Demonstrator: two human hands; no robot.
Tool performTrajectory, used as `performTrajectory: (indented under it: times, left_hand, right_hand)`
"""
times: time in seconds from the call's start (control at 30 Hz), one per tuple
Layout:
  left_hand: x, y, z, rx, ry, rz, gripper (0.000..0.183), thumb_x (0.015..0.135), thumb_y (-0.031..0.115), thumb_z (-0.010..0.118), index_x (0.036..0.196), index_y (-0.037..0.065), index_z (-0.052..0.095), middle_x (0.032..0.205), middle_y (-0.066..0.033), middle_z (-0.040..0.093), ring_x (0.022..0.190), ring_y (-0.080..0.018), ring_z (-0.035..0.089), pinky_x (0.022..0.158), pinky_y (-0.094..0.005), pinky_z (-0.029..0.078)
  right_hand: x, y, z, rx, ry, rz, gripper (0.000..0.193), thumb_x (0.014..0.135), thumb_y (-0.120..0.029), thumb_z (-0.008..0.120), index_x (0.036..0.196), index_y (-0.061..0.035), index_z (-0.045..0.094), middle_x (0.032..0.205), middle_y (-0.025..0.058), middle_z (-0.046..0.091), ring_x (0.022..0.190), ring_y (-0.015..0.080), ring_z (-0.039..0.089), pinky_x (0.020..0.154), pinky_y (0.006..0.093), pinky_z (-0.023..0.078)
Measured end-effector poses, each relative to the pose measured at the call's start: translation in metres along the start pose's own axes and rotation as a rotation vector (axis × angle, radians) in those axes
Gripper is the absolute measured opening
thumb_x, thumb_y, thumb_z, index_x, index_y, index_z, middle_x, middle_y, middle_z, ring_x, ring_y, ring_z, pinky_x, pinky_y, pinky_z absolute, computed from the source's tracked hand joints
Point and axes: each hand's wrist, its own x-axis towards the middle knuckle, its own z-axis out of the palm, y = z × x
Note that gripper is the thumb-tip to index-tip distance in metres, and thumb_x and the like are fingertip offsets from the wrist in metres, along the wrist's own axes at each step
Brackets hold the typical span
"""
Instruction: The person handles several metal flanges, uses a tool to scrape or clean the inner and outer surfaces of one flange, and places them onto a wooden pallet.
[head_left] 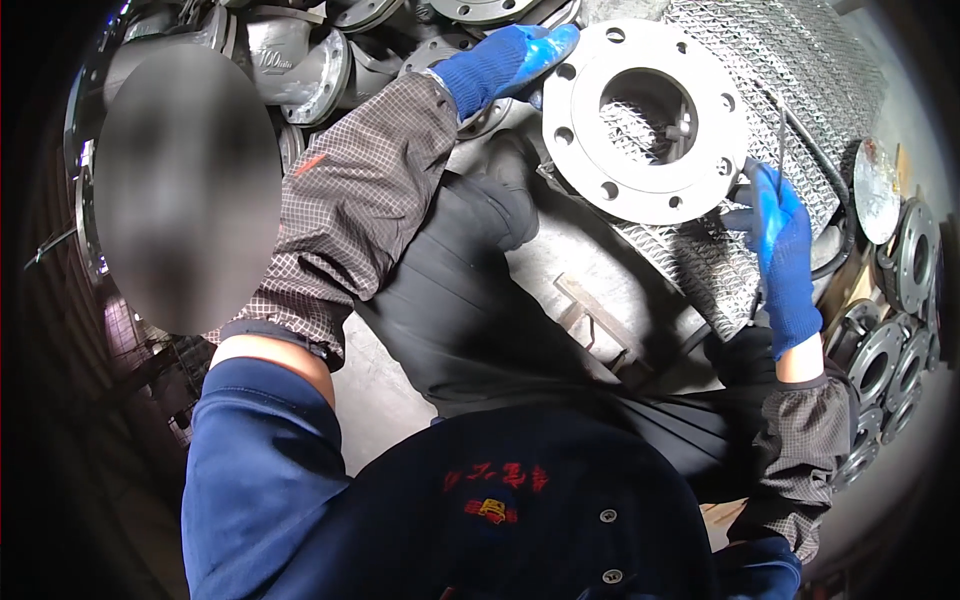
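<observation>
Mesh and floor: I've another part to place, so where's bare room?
Bare mesh beyond the big ring and black hose; bare floor between that ring and the left leg. Crowded: pipe fittings upper left, stacked rings far right.

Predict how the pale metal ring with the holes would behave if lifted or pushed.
The metal ring looks like solid metal, so it is probably stiff and fairly heavy, despite its wide central opening. Its smooth-looking face may feel slippery to a bare hand. Its round outline suggests it could roll if stood on edge.

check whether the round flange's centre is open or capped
Open: bright textured metal shows through the middle of the round flange.
</observation>
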Motion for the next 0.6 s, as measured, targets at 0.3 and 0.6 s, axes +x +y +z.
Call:
performTrajectory:
  times: [0.3,0.6]
  left_hand:
    - [-0.002,-0.007,0.032,0.297,0.349,0.336,0.055,0.086,0.043,0.057,0.115,-0.004,0.056,0.087,-0.0169,0.066,0.078,-0.0225,0.064,0.07,-0.0316,0.052]
    - [-0.078,0.057,0.056,0.098,0.335,0.468,0.05,0.084,0.031,0.063,0.12,-0.004,0.054,0.085,-0.0145,0.066,0.071,-0.0146,0.064,0.065,-0.027,0.053]
  right_hand:
    - [0.012,0.034,0.015,0.084,0.107,-0.013,0.032,0.093,-0.034,0.05,0.095,-0.003,0.058,0.063,-0.0014,0.049,0.048,0.0073,0.047,0.044,0.0206,0.038]
    - [-0.001,0.034,0.023,0.274,0.088,0.285,0.024,0.095,-0.029,0.043,0.083,-0.0105,0.054,0.067,-0.0026,0.048,0.05,0.0064,0.041,0.047,0.019,0.035]
